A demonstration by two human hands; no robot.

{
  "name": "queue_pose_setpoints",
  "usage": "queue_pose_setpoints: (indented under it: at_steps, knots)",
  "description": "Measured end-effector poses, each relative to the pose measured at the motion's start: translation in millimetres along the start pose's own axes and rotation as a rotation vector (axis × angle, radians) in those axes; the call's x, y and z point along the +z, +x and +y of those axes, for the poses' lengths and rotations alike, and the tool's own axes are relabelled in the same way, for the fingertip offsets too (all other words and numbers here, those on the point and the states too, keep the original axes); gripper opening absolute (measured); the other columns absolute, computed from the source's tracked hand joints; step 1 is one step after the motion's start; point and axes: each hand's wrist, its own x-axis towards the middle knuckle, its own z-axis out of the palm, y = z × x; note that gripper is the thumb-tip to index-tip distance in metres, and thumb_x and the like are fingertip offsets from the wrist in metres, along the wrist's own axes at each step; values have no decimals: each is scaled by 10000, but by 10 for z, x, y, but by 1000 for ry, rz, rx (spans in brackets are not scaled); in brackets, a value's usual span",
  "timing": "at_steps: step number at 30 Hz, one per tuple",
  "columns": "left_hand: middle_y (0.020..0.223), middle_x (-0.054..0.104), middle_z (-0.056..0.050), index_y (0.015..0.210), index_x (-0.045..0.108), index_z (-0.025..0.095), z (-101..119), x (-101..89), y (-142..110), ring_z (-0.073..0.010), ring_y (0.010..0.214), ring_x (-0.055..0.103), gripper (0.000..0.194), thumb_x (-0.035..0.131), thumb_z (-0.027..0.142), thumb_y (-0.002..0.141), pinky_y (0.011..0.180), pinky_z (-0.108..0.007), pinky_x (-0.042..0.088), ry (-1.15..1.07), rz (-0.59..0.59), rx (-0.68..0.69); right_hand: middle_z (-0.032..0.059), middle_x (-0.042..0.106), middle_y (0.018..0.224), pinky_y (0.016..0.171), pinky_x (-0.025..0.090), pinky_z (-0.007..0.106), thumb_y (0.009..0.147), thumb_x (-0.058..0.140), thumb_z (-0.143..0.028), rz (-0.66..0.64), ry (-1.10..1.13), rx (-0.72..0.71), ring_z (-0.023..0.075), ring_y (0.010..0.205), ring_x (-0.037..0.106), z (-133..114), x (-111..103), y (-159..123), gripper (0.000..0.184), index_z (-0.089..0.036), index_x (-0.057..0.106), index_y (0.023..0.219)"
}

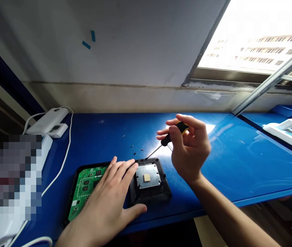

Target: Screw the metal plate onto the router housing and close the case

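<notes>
- The black casing (149, 197) lies near the front edge of the blue desk (238, 154), its inside facing up, with a silvery metal plate (154, 172) set in it and a small beige pad (146, 177) on the plate.
- The screwdriver (165, 141) slants down to the casing's far rim, its tip at that edge.
- The right hand (190, 152) is clamped on the screwdriver's black and yellow handle, above the desk.
- The left hand (112, 192) is spread flat, fingers extended, fingertips at the casing's left side; its palm covers part of the green circuit board (90, 181).
- That board sits in a black shell (75, 178) just left of the casing.
- A few tiny screws (135, 153) lie on the desk just beyond the casing.
- Further left, a white cable (67, 151) runs past a white device (46, 121).
- Far right, a white power strip (290, 139) lies near a blue tray (290, 110).
- Behind, two blue tape strips (86, 45) mark the wall (135, 41), beside a bright window (251, 37).
</notes>
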Motion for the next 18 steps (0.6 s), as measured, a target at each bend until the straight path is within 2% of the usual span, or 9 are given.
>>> queue_pose_setpoints:
  at_steps: [4, 8, 13, 15, 18]
  knots:
    - [1687, 419, -77, 1627, 381, 287, -20, 3, 4, -500, 1558, 243, 889, 709, 637, 878, 1117, -725, 446, 73, 35, 53, -26, 696, 1014, 684, 728, 297, 1005, 628, -144, 17, 88, 110, 137, 786, 810, 107, -17, -50, 221, -271, 632, 1186]
    - [1689, 402, -102, 1621, 401, 268, 81, -87, 78, -517, 1546, 226, 896, 684, 688, 882, 1092, -742, 448, 153, 90, 106, -27, 683, 1062, 744, 736, 324, 1031, 593, -147, 11, 140, 137, 153, 865, 819, 118, -53, -86, 237, -296, 617, 1214]
    - [1706, 330, -144, 1630, 380, 195, 302, -245, 305, -522, 1547, 170, 898, 567, 735, 937, 1136, -764, 364, 163, 11, 130, -29, 682, 1072, 760, 736, 323, 1035, 595, -159, 19, 162, 147, 152, 879, 819, 92, -56, -78, 228, -297, 613, 1215]
    - [1712, 314, -137, 1635, 362, 174, 355, -279, 384, -500, 1561, 150, 921, 541, 751, 940, 1160, -748, 342, 145, -50, 117, -28, 682, 1071, 759, 736, 321, 1033, 599, -164, 27, 165, 140, 156, 886, 820, 80, -59, -67, 222, -297, 616, 1210]
    - [1716, 318, -112, 1636, 347, 158, 384, -290, 466, -409, 1596, 179, 904, 518, 737, 963, 1244, -681, 222, 150, -79, 122, -29, 686, 1061, 757, 735, 314, 1029, 615, -182, 50, 161, 123, 163, 901, 822, 65, -76, -50, 206, -301, 621, 1197]
